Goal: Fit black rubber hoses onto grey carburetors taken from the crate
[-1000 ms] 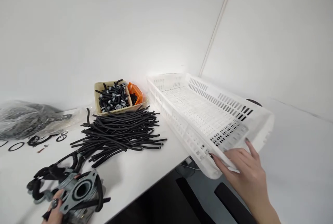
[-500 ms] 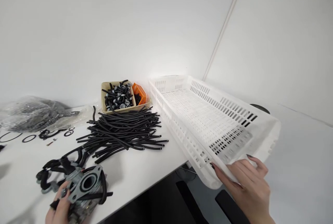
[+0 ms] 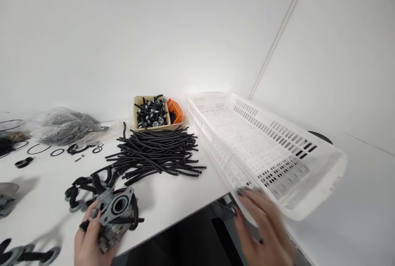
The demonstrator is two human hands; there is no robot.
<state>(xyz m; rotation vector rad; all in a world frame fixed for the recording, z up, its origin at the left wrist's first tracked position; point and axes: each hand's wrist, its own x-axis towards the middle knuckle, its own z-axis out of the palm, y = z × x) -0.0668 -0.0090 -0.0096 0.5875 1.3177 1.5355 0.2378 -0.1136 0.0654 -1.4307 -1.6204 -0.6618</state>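
My left hand [image 3: 90, 237] is closed round a carburetor [image 3: 119, 210], a grey metal body with a round bore in its flange and short black hoses on it. Just in front of the white perforated crate [image 3: 271, 192], my right hand [image 3: 263, 229] is blurred by motion, its fingers apart and nothing in them. Whether a fingertip still touches the crate's near left corner, I cannot tell. Beyond the carburetor lies a heap of cut black rubber hoses [image 3: 160, 150]. Several short black hose pieces with grey metal rings [image 3: 75, 204] lie on the table behind my left hand.
At the wall stands a beige bin [image 3: 136, 113] of capped hose pieces, with an orange basket [image 3: 175, 111] beside it. A clear plastic bag [image 3: 66, 126] and black rubber rings [image 3: 57, 152] lie left. The crate overhangs the table's front edge [image 3: 185, 217].
My right hand has let go of the crate's near rim and moved left and down. The view has turned left, and the left hand still holds the carburetor.
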